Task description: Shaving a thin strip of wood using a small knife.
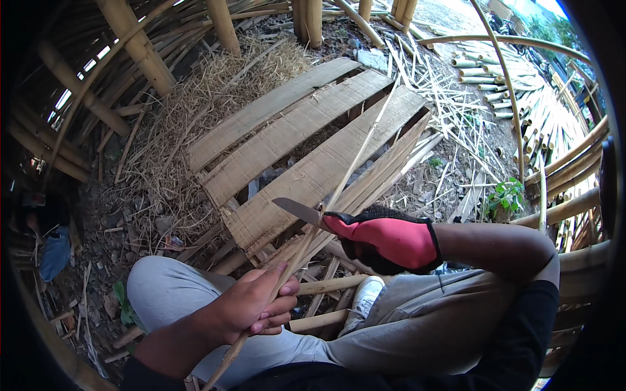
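My bare left hand [261,303] is wrapped round a long, thin bamboo strip [355,159]. The strip runs slantwise from near my lap up across a low slatted wooden pallet [306,163], its far end past the pallet's back corner. My right hand [394,241], in a pink and black glove, is closed on a knife, whose handle is hidden in the fist. The knife blade [297,210] points left and lies against the strip, a little beyond my left hand. Some dark glove fingers are curled by the strip, partly hidden.
Dry shavings [228,85] are heaped at the left and back of the pallet. Cut bamboo poles [521,98] are stacked at the far right. Upright bamboo posts [140,49] stand at the back left. A small green plant [505,195] grows right of the pallet. My knees flank the near side.
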{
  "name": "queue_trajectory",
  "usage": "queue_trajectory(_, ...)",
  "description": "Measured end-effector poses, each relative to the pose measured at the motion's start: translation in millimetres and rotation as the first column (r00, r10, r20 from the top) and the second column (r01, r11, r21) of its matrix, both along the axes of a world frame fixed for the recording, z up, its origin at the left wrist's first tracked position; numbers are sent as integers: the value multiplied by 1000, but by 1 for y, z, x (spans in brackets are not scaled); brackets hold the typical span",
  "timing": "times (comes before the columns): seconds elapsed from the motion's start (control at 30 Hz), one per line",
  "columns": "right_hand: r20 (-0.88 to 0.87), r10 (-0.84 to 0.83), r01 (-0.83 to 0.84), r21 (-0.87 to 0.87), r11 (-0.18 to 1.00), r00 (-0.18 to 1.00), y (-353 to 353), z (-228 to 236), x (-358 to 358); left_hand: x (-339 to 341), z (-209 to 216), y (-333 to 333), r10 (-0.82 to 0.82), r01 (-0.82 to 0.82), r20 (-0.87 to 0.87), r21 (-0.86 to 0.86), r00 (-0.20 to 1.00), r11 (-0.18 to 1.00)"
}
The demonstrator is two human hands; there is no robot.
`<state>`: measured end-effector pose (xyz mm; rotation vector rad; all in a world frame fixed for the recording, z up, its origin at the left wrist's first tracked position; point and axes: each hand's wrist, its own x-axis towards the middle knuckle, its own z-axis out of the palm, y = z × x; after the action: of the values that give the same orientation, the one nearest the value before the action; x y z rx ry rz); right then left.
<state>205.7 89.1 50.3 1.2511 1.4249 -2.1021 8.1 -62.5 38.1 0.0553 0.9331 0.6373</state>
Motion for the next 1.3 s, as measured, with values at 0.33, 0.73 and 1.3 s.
queue_trajectory(0.33,-212,-499,518,44,854,840,28,-19,0,-4,4,-1,-18,18,9,53,1000,998)
queue_trajectory(0.73,49,358,-162,943,292,932,47,-43,-3,8,-5,-4,-75,75,-10,165,997,983)
queue_trajectory(1.3,-71,-136,83,993,81,988,106,-64,14,-13,-6,-8,-181,181,-17,228,983,957)
